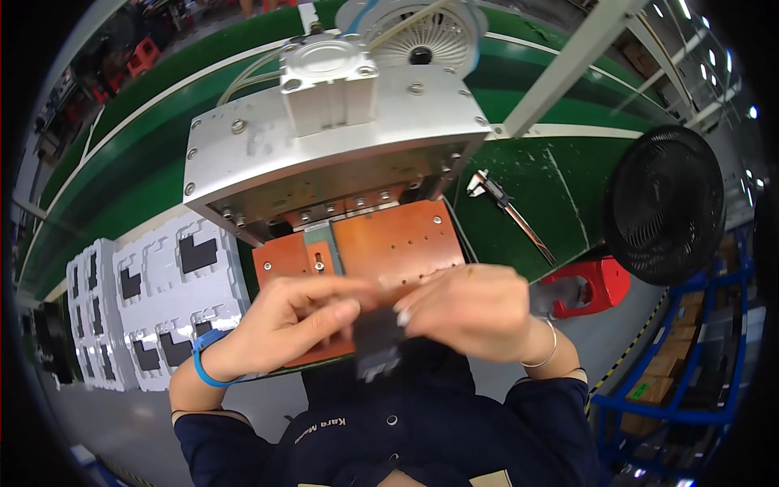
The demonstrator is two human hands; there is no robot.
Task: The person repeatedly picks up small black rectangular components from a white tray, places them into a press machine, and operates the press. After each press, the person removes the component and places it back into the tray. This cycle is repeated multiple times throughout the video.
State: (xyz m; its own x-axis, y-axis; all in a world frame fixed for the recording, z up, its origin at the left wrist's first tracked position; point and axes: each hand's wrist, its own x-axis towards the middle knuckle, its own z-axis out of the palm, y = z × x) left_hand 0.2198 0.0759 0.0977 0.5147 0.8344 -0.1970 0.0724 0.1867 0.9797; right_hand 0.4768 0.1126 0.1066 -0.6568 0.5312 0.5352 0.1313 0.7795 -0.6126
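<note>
Holding a blurred dark piece (378, 341), apparently pinched in the right hand (479, 312), by the near edge of the orange plate (375, 235); left hand (294, 323) half-curled alongside, contact unclear; possible drop, should right fingertips slip.

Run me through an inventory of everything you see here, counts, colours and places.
Press: 1, silver, upper centre
Fixture: 1, orange-brown, under press
Dark piece: 1, blurred, between hands
Trays: at least 2, white, left
Black pieces: several, in trays
Caliper: 1, silver and dark, right of press
Bench: green, beneath press
Black fan: 1, right
White fan: 1, behind press
Plastic item: 1, red, below black fan
Rack: 1, blue, lower right
Boxes: several, brown, on rack
Wristband: 1, blue, left wrist
Bracelet: 1, silvery, right wrist
Left hand: 1, bare, centre
Right hand: 1, bare, right of centre
</note>
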